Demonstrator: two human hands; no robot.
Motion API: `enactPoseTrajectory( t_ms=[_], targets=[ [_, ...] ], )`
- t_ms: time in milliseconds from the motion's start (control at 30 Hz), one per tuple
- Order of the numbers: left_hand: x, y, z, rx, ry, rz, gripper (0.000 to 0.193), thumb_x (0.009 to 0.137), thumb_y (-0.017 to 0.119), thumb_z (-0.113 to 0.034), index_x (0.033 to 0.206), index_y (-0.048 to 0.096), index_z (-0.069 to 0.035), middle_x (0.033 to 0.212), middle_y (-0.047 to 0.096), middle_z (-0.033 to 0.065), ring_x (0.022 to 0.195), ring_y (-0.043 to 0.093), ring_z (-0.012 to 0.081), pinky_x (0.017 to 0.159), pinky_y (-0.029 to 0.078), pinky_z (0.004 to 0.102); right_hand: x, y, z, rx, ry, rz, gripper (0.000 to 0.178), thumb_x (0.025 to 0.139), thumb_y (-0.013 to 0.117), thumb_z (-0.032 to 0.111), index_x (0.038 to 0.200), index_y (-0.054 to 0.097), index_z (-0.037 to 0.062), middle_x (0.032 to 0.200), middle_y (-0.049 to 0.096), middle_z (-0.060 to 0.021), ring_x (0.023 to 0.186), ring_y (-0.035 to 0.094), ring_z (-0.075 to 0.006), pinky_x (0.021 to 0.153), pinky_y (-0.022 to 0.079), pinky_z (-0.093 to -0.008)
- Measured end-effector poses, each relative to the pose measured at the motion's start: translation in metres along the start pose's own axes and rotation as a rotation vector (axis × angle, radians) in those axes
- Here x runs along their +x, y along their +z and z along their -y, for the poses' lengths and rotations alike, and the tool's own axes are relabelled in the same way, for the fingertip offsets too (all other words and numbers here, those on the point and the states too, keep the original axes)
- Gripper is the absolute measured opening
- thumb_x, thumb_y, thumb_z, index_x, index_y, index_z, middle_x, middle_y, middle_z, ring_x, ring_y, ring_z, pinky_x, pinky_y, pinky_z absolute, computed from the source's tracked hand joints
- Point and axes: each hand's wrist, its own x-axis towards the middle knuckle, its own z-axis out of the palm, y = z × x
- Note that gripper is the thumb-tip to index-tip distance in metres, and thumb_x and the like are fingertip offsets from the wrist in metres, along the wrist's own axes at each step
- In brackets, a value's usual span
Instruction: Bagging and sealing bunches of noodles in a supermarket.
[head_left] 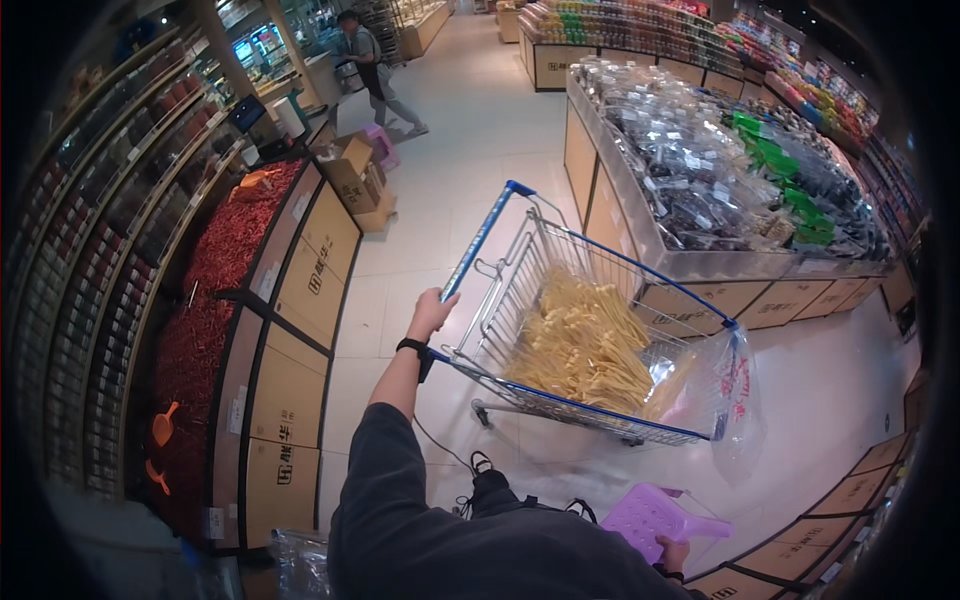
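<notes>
The blue handle (478, 240) of a metal shopping cart (690, 435) is gripped near its closer end by my left hand (432, 314), fingers wrapped round it. Heaped inside the cart are pale yellow dried sticks in clear plastic (590, 335), which look like dried bean curd sticks. A clear plastic bag with red print (740, 390) hangs over the cart's right end. Low at my right side, my right hand (674, 552) holds a purple plastic stool (648, 518) by its edge; the fingers under it are partly hidden.
Bins of red dried goods (235, 235) with orange scoops (165, 425) line the left. A display of bagged goods (680, 150) stands at the right, close to the cart. Up the aisle are cardboard boxes (355, 180), another purple stool (382, 145) and a person (372, 75).
</notes>
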Motion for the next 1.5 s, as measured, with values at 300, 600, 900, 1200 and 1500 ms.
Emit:
enactPoseTrajectory(
  t_ms=[300, 600, 900, 1200, 1500],
  targets=[
    [0.129, -0.055, 0.014, 0.060, 0.065, 0.038, 0.039, 0.090, 0.068, -0.038, 0.097, 0.068, 0.001, 0.084, 0.071, 0.0236, 0.075, 0.072, 0.0376, 0.065, 0.059, 0.0457, -0.039, 0.131, 0.042, 0.222, 0.037, -0.091, 0.053, 0.063, 0.082, -0.005, 0.109, 0.057, -0.0067, 0.098, 0.066, -0.0140, 0.081, 0.066, -0.0246, 0.071, 0.056, -0.0367],
    [0.259, -0.108, 0.043, 0.129, 0.111, 0.060, 0.042, 0.088, 0.070, -0.040, 0.103, 0.070, 0.000, 0.097, 0.071, 0.0253, 0.096, 0.068, 0.0423, 0.086, 0.054, 0.0485, -0.069, 0.269, 0.094, 0.209, 0.185, -0.182, 0.047, 0.065, 0.080, -0.008, 0.106, 0.056, -0.0157, 0.092, 0.067, -0.0155, 0.075, 0.067, -0.0240, 0.073, 0.057, -0.0364],
    [0.372, -0.170, 0.090, 0.211, 0.193, 0.013, 0.039, 0.088, 0.072, -0.038, 0.103, 0.070, -0.002, 0.094, 0.071, 0.0240, 0.094, 0.069, 0.0411, 0.085, 0.054, 0.0470, -0.074, 0.394, 0.091, 0.220, 0.250, -0.190, 0.038, 0.064, 0.076, -0.013, 0.098, 0.060, -0.0114, 0.082, 0.068, -0.0144, 0.070, 0.068, -0.0239, 0.066, 0.058, -0.0341],
    [0.512, -0.212, 0.126, 0.181, 0.251, 0.012, 0.042, 0.084, 0.073, -0.039, 0.101, 0.070, -0.001, 0.089, 0.070, 0.0243, 0.088, 0.069, 0.0416, 0.080, 0.054, 0.0462, -0.144, 0.516, 0.187, 0.400, 0.065, -0.080, 0.042, 0.062, 0.073, -0.016, 0.099, 0.054, -0.0172, 0.085, 0.068, -0.0203, 0.069, 0.068, -0.0263, 0.069, 0.057, -0.0370],
    [0.676, -0.251, 0.144, 0.184, 0.330, 0.032, 0.043, 0.083, 0.074, -0.039, 0.098, 0.070, 0.001, 0.089, 0.070, 0.0263, 0.089, 0.069, 0.0425, 0.080, 0.054, 0.0474, -0.144, 0.644, 0.216, 0.397, 0.172, -0.182, 0.046, 0.060, 0.071, -0.019, 0.102, 0.053, -0.0135, 0.084, 0.069, -0.0190, 0.070, 0.070, -0.0296, 0.069, 0.059, -0.0395]
  ],
)
